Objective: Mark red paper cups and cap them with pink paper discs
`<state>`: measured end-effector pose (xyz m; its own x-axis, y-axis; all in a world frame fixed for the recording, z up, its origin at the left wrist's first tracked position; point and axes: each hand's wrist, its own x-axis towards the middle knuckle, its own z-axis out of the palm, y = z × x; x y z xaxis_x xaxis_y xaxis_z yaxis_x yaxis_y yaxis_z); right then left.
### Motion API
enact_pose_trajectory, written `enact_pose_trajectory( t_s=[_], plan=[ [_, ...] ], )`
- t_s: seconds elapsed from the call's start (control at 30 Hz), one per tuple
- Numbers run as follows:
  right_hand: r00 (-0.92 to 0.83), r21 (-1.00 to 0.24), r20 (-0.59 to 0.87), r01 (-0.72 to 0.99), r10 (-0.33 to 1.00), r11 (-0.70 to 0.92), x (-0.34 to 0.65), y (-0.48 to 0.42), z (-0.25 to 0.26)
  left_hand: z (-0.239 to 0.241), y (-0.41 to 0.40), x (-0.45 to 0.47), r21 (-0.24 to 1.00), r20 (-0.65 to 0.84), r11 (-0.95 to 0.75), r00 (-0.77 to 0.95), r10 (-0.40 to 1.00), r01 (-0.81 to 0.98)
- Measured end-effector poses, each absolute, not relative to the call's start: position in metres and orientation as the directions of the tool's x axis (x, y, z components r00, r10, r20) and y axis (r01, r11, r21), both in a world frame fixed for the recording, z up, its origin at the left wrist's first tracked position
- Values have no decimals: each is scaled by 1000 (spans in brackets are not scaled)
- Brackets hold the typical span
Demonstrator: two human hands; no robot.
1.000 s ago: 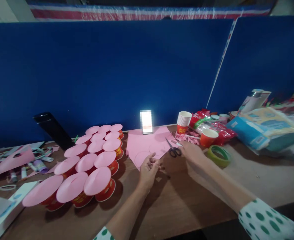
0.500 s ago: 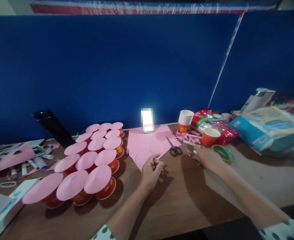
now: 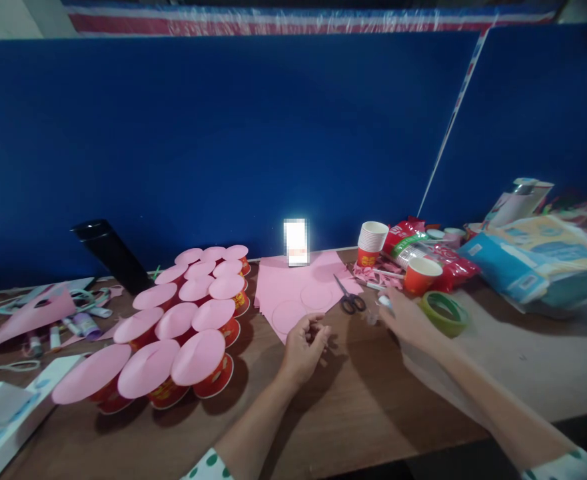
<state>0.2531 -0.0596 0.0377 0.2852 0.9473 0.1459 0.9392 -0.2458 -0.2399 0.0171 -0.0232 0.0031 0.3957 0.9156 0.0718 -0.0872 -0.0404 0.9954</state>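
My left hand (image 3: pixel 306 347) rests over the lower tip of a stack of pink paper (image 3: pixel 293 287), its fingers loosely curled and apart, with nothing visible in them. Two circles are outlined on the top sheet. To the right, my right hand (image 3: pixel 410 320) has its fingers closed around a small white object (image 3: pixel 385 301); motion blur hides its kind. Dark-handled scissors (image 3: pixel 350 297) lie between both hands. Beside my right wrist is a roll of green tape (image 3: pixel 443 313). Just beyond it stands a red paper cup (image 3: pixel 422 275).
Upside-down red cups topped with pink paper cones (image 3: pixel 148 367) fill the left side. A black bottle (image 3: pixel 113 257) leans behind them; a white power strip (image 3: pixel 28 407) lies front left. At back right are stacked cups (image 3: pixel 372 243), a red package (image 3: pixel 408 243) and a blue package (image 3: pixel 518 257).
My right hand has shifted slightly left with the small white object, which now shows more plainly. The view has tilted a little. My left hand stays nearly in place.
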Motion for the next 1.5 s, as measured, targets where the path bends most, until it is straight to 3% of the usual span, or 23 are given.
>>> enact_pose_trajectory(
  t_s=[0.07,0.17,0.23,0.4,0.53,0.7,0.93,1.5],
  plan=[
    [241,-287,152,939,959,-191,247,-62,36,3,-23,17,996,78,-52,398,914,-74],
    [181,-220,98,963,978,-156,240,-65,34,3,-24,16,996,77,-56,397,915,-64],
    [163,-246,100,960,982,-134,233,-65,33,3,-24,17,996,74,-51,379,922,-70],
    [32,-665,211,737,977,119,193,-62,41,-1,-21,19,983,62,9,378,924,-183],
    [-43,-772,307,573,951,275,161,-55,44,0,-17,15,956,18,100,396,918,-277],
    [-60,-761,367,555,928,336,153,-44,33,3,-12,11,920,-66,195,355,933,-341],
    [-131,-584,455,703,881,406,160,-51,21,0,-4,10,918,-22,120,255,967,-377],
    [-19,-744,413,569,911,350,163,-51,15,2,-5,9,948,-19,97,250,968,-304]
  ],
)
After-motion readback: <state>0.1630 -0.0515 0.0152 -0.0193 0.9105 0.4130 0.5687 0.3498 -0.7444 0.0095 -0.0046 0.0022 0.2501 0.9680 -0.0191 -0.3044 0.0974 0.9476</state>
